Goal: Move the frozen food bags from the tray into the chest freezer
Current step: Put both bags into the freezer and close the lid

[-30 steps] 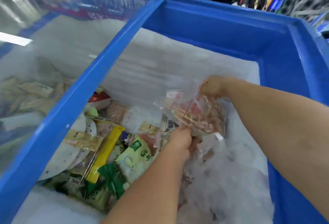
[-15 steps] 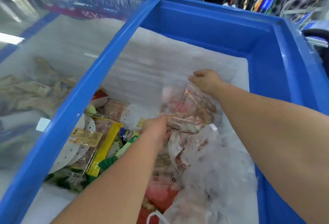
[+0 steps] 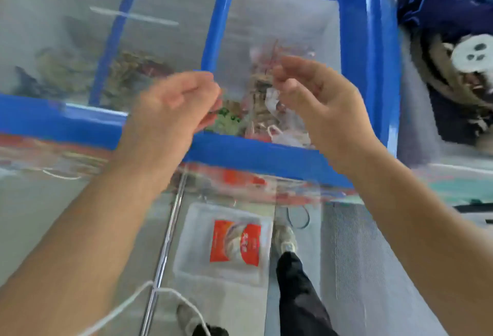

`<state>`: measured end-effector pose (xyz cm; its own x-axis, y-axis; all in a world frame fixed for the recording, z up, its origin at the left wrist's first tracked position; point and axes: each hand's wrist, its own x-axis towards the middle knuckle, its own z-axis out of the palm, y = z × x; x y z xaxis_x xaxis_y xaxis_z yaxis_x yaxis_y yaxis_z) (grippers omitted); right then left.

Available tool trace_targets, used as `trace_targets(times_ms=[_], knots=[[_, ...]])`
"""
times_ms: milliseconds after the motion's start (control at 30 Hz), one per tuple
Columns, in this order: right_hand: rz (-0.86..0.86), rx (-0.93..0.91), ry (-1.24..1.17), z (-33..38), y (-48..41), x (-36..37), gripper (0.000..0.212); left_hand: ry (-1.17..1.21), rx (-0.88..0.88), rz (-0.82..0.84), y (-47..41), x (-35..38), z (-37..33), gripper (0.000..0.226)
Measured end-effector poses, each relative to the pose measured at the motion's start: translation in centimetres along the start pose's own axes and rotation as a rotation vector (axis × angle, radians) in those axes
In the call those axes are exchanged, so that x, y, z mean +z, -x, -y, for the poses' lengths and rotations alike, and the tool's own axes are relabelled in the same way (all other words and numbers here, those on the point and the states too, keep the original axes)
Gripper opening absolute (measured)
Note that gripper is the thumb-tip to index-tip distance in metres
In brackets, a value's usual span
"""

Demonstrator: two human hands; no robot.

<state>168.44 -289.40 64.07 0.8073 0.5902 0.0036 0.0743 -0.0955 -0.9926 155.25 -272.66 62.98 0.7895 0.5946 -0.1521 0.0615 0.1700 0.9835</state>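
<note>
1. Where both of my hands were down inside the chest freezer (image 3: 378,74) a moment ago, gripping a clear bag of frozen food (image 3: 280,55), they are now lifted above its blue front rim with nothing in them
2. My left hand (image 3: 173,103) hangs over the rim with the fingers curled loosely, its grip narrow but holding nothing
3. My right hand (image 3: 317,106) is raised beside it, the two apart, palm turned inward, fingers relaxed and half spread
4. That clear bag now lies inside the freezer, resting on the pile of other packets (image 3: 234,119) near the frosted back wall, seen between and beyond my hands
5. My view has swung downward since then, so the floor in front of the freezer now shows
6. On that floor sits a pale tray (image 3: 192,263) with one red frozen food bag (image 3: 236,242) lying flat in it
7. Just right of the tray I see a shoe (image 3: 285,239) and a dark trouser leg (image 3: 298,290)
8. Motion blur smears the whole picture, so finer detail on the packets is unreadable
</note>
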Motion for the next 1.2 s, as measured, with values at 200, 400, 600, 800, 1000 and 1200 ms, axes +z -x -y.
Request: trace_targets(times_ms=[200, 400, 600, 800, 1000, 1200], knots=[[0.245, 0.218, 0.074, -10.6, 13.4, 6.4, 0.026, -0.117, -0.341, -0.008, 13.5, -11.2, 13.9, 0.021], [0.337, 0.575, 0.263, -33.8, 17.3, 9.6, 0.028, -0.195, -0.800, -0.116, 19.3, -13.0, 40.1, 0.016], [0.589, 0.653, 0.578, -57.1, 15.5, 10.5, 0.026, 0.169, -1.180, -0.379, 19.9, -6.1, 63.2, 0.031], [0.908, 0.371, 1.108, -75.0, 11.7, 11.1, 0.046, 0.379, -1.265, -0.657, 15.9, -2.1, 80.3, 0.045], [0.943, 0.322, 1.160, -82.2, 10.5, 12.5, 0.049, 0.189, -1.330, -0.796, 13.6, -1.0, 87.2, 0.052], [0.827, 0.350, 1.083, -82.4, 11.5, 13.0, 0.037, 0.256, -1.314, -0.847, 12.9, -0.7, 87.2, 0.043]])
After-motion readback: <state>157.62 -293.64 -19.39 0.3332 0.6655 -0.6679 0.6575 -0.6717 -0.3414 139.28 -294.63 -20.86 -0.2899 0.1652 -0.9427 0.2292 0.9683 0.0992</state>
